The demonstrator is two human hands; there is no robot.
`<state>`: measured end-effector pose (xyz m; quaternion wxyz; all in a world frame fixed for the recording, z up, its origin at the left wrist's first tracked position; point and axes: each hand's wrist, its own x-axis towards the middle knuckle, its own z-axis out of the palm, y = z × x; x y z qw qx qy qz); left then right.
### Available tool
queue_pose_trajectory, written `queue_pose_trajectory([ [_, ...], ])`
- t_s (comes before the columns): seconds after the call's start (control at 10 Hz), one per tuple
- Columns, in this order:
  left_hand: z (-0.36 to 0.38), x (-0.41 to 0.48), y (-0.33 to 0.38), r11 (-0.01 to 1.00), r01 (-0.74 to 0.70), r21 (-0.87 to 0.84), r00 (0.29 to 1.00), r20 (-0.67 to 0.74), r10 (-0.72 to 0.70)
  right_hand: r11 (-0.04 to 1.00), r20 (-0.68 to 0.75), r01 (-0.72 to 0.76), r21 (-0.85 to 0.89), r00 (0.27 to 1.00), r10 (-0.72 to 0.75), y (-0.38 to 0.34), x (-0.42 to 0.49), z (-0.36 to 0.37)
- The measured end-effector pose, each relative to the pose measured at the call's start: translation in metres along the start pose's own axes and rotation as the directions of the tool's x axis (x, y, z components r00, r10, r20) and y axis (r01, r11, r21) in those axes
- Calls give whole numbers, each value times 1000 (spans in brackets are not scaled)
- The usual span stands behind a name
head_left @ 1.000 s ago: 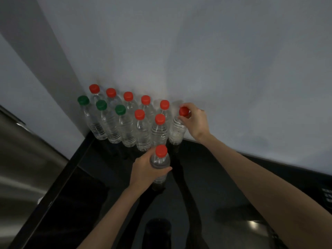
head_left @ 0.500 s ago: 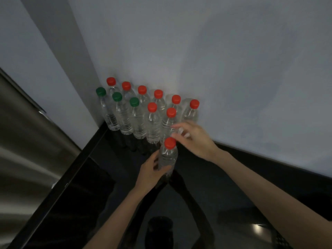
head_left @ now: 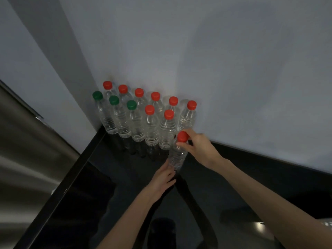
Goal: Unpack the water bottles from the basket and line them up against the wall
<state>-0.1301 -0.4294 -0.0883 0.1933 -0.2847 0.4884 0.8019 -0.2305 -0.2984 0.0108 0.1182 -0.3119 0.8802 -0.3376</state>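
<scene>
Several clear water bottles (head_left: 136, 123) with red and green caps stand in two rows in the corner against the pale wall (head_left: 233, 78). In front of them, a red-capped bottle (head_left: 177, 155) stands slightly tilted on the black counter (head_left: 224, 191). My right hand (head_left: 197, 148) grips its neck just below the cap. My left hand (head_left: 163, 177) touches its lower body with loosely spread fingers. A red-capped bottle (head_left: 187, 115) ends the back row on the right. The basket is out of view.
The glossy black counter runs along the wall to the right. A brushed steel surface (head_left: 27, 159) lies beyond the counter's left edge. A clear object (head_left: 326, 222) peeks in at the right border.
My right hand left the last back-row bottle and took the neck of the bottle my left hand carried. That bottle moved toward the rows, and my left hand slid down to its base.
</scene>
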Motion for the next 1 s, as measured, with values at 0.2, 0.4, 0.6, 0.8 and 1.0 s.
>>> queue_pose_trajectory([
  [0.2, 23, 30, 8, 983, 87, -161, 995, 53, -79, 999, -188, -48, 10, 981, 49, 11, 20, -11],
  [0.4, 35, 52, 25, 963, 66, -262, 998, 28, -61, 995, -249, -88, 55, 963, 99, 19, 48, -12],
  [0.6, 33, 63, 21, 959, 76, -274, 997, 11, -76, 990, -280, -90, 106, 953, 117, 26, 53, -8],
  [0.8, 38, 43, 37, 962, 36, -271, 999, -10, -40, 985, -157, -38, 169, 986, 64, 13, 37, -14],
  [1.0, 53, 4, 49, 976, -143, -167, 989, 14, 147, 961, -168, -66, 267, 979, 114, -5, -9, -44],
])
